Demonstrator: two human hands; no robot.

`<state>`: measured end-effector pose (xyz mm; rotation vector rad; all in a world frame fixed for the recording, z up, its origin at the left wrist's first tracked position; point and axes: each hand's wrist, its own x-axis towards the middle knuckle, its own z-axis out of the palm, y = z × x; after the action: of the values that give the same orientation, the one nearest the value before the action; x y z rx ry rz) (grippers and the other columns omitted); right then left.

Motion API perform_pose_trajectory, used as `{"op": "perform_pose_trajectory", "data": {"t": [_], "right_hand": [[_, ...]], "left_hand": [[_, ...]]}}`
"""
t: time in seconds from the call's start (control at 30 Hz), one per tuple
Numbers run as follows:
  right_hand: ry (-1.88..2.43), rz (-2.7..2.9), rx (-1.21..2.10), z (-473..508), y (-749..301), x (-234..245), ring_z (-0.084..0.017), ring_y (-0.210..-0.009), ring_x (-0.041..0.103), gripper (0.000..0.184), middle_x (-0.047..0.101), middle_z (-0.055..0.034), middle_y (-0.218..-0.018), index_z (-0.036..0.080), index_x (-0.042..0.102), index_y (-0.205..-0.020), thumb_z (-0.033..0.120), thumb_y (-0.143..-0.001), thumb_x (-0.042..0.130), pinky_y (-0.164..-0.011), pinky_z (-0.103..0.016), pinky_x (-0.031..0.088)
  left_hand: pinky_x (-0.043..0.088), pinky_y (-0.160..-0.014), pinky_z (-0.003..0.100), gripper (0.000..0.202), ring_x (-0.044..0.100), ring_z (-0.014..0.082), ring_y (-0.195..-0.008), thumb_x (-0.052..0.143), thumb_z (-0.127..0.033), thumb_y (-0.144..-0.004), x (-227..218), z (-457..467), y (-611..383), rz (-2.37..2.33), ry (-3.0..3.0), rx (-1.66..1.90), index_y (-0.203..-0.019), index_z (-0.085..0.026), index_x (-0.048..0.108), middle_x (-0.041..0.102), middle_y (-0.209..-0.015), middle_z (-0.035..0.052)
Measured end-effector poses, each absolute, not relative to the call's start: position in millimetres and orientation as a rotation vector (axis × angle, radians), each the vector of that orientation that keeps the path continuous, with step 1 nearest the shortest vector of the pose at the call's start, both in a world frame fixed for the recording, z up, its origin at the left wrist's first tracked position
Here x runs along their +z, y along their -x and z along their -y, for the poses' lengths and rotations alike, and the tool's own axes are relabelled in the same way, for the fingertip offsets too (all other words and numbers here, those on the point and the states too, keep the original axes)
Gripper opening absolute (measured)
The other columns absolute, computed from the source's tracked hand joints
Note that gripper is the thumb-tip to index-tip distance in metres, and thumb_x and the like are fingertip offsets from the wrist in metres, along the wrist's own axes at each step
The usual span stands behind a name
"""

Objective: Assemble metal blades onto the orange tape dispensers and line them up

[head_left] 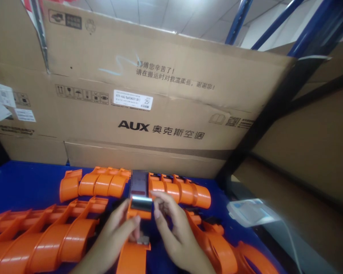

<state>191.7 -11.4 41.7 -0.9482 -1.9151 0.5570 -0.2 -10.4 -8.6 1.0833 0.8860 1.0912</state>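
Note:
My left hand point(114, 238) and my right hand point(174, 232) meet over an orange plastic part point(137, 251) at the bottom middle. A shiny metal piece point(142, 202) sits on its far end, and my right fingertips pinch that piece's right edge. Left fingers curl against the part's left side near a small metal clip point(143, 239). Both hands are closed on the part.
Rows of curved orange plastic shells point(45, 236) lie on the blue table point(23, 186), more at the back point(103, 182) and right point(217, 247). A large AUX cardboard box point(160, 114) stands behind. A white packet point(248, 211) lies right, beside blue racking point(305, 34).

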Motion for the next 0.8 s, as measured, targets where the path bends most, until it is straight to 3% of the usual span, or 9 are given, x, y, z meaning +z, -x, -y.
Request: {"op": "perform_pose_trajectory", "data": {"t": [0.1, 0.2, 0.3, 0.4, 0.6, 0.8], "right_hand": [[1.140, 1.802, 0.481, 3, -200, 40, -0.016, -0.067, 0.060, 0.019, 0.062, -0.0013, -0.079, 0.020, 0.061, -0.110, 0.029, -0.100, 0.048, -0.061, -0.024, 0.048], [1.534, 1.898, 0.365, -3, -210, 35, -0.017, -0.059, 0.057, 0.019, 0.058, 0.0006, -0.063, 0.020, 0.065, -0.088, 0.027, -0.096, 0.051, -0.055, -0.025, 0.041], [1.871, 2.046, 0.267, -5, -219, 29, -0.022, -0.076, 0.066, 0.009, 0.069, -0.0048, -0.076, 0.020, 0.069, -0.084, 0.022, -0.087, 0.061, -0.065, -0.027, 0.044], [1.964, 2.125, 0.250, -4, -223, 28, -0.025, -0.089, 0.069, 0.009, 0.074, -0.0081, -0.093, 0.021, 0.072, -0.092, 0.022, -0.084, 0.067, -0.072, -0.029, 0.045], [1.883, 2.307, 0.371, -2, -221, 31, -0.023, -0.080, 0.070, 0.007, 0.075, -0.0035, -0.080, 0.025, 0.076, -0.088, 0.026, -0.083, 0.071, -0.068, -0.028, 0.043], [1.908, 2.356, 0.202, -2, -213, 29, -0.027, -0.086, 0.070, 0.015, 0.075, -0.0082, -0.086, 0.022, 0.074, -0.086, 0.032, -0.090, 0.064, -0.067, -0.030, 0.043]], "left_hand": [[0.048, -0.062, 0.027, 0.027, 0.059, 0.0157, -0.058, 0.072, -0.041, -0.083, -9, 4, 1, -0.863, -1.034, 1.167, -0.096, -0.019, 0.068, 0.065, -0.062, 0.0000], [0.048, -0.057, 0.026, 0.030, 0.057, 0.0139, -0.051, 0.075, -0.044, -0.079, -11, -4, 4, -0.850, -0.871, 1.208, -0.073, -0.017, 0.065, 0.063, -0.057, 0.0003], [0.046, -0.052, 0.024, 0.038, 0.055, 0.0129, -0.046, 0.073, -0.049, -0.078, -11, -8, 6, -0.838, -0.796, 1.182, -0.063, -0.016, 0.063, 0.061, -0.052, 0.0015], [0.046, -0.051, 0.024, 0.036, 0.055, 0.0124, -0.045, 0.075, -0.046, -0.078, -6, -5, 6, -0.847, -0.818, 1.221, -0.063, -0.016, 0.062, 0.061, -0.053, 0.0012], [0.050, -0.055, 0.024, 0.023, 0.057, 0.0121, -0.051, 0.075, -0.038, -0.081, 2, 8, 1, -0.848, -0.904, 1.255, -0.079, -0.017, 0.066, 0.063, -0.059, -0.0013], [0.052, -0.055, 0.023, 0.023, 0.058, 0.0112, -0.053, 0.078, -0.035, -0.079, -8, 7, 2, -0.847, -0.836, 1.208, -0.089, -0.020, 0.066, 0.062, -0.065, -0.0034]]}}
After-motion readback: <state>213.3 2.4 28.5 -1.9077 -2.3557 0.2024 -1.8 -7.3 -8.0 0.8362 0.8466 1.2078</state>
